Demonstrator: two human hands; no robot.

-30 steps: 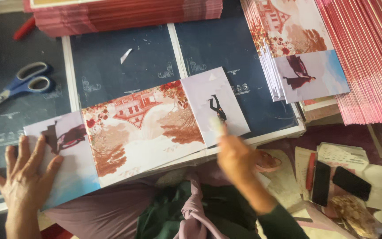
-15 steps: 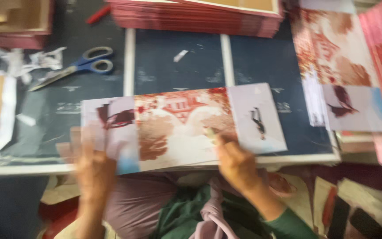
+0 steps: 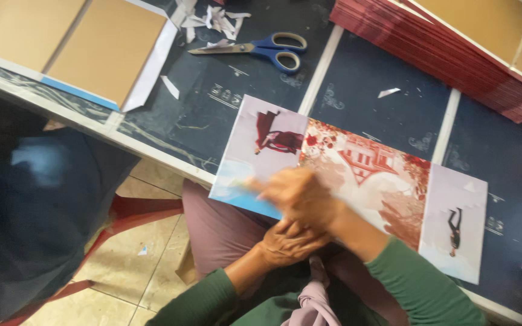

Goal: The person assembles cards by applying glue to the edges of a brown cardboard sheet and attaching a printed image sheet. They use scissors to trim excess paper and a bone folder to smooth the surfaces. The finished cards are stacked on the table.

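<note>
No packages, labels, signs or screens are seen near either hand; only printed sheets and card are shown.

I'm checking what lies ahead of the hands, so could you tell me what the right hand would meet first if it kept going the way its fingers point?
The right hand points left across the printed sheet. Going on, it would probably cross the sheet's pale-blue left edge, then pass off the table edge; motion blur leaves this uncertain.
</note>
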